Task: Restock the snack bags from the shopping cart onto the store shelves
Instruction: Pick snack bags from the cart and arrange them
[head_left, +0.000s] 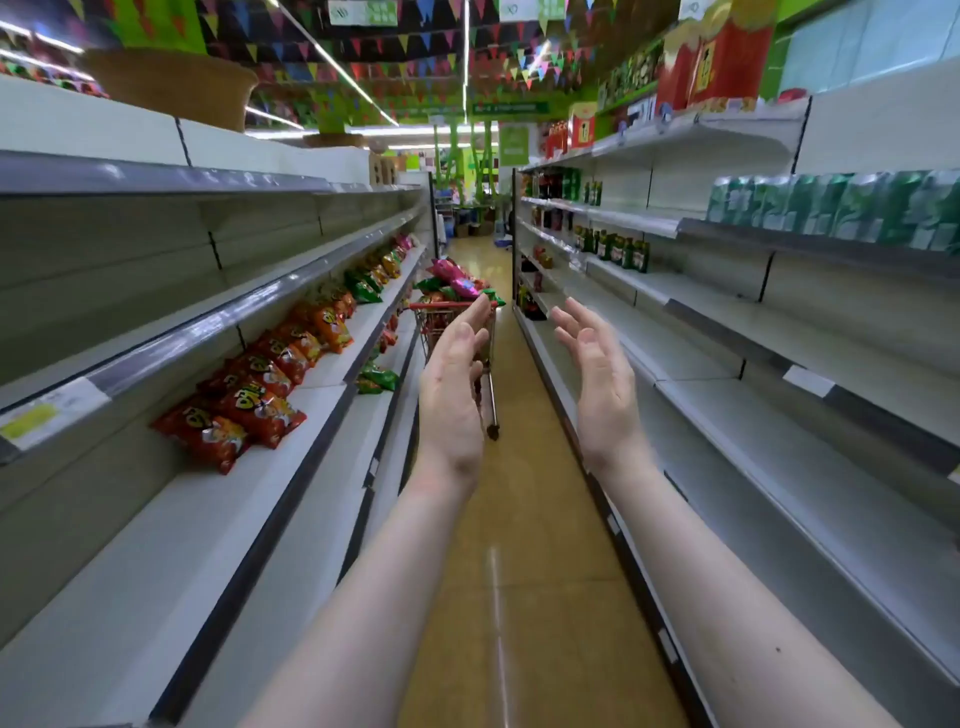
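Note:
A red shopping cart (441, 322) stands ahead in the aisle, piled with pink, green and red snack bags (457, 280). On the left shelf (218, 509) lies a row of red and orange snack bags (244, 410), with green and pink bags further along. My left hand (454, 387) and my right hand (602, 384) are both stretched out in front of me, palms facing each other, fingers straight, holding nothing. They are nearer to me than the cart, and my left hand hides part of it.
White shelves line both sides of a narrow aisle with a yellow floor (519, 597). The right shelves (753, 415) hold green packs (841, 208) at the top and dark bottles (618, 249) further down the aisle. Bunting hangs from the ceiling.

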